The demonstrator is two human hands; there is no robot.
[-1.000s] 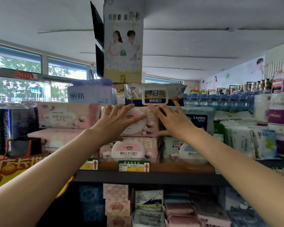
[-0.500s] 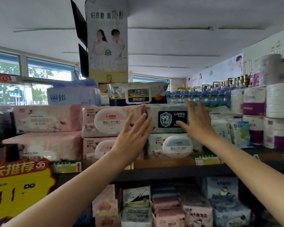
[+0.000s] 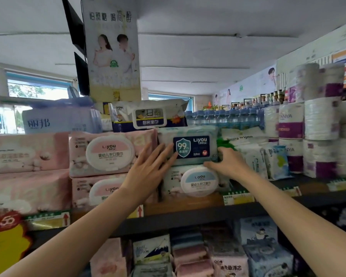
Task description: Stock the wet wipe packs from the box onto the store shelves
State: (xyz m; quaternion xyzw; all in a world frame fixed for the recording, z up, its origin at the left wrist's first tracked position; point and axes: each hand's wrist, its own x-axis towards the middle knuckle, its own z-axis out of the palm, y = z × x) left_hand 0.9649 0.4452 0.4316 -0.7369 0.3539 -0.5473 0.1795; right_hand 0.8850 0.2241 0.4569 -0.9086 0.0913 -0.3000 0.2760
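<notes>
**Squaring the green pack on the top shelf**

The person works at the upper shelf (image 3: 198, 213) with both hands on one wet wipe pack: the green pack (image 3: 190, 144) with the dark blue label, which lies on top of a blue-lidded pack (image 3: 196, 183). The left hand (image 3: 148, 170) is spread flat, its straight fingers pressing the pack's left front edge. The right hand (image 3: 226, 162) curls round the pack's lower right corner, thumb under and fingers behind. The two hands are apart, one at each end of the pack.

The step in hand looks like straightening the pack so that it sits flush with its neighbours. To do it well, the person would likely push evenly from both ends, keep the label facing out, and line the front edge up with the blue-lidded pack below. The wrapper is soft, so a hard squeeze at the corner may crumple it; a flat palm probably serves better. Pushing too far left could nudge the pink stack.

Counted on this shelf: two pink-lidded packs (image 3: 108, 154) stacked just left of the green one, one green pack, one blue-lidded pack, and one kitchen wipe pack (image 3: 150, 116) lying across the top. The supply box is not in view.
</notes>
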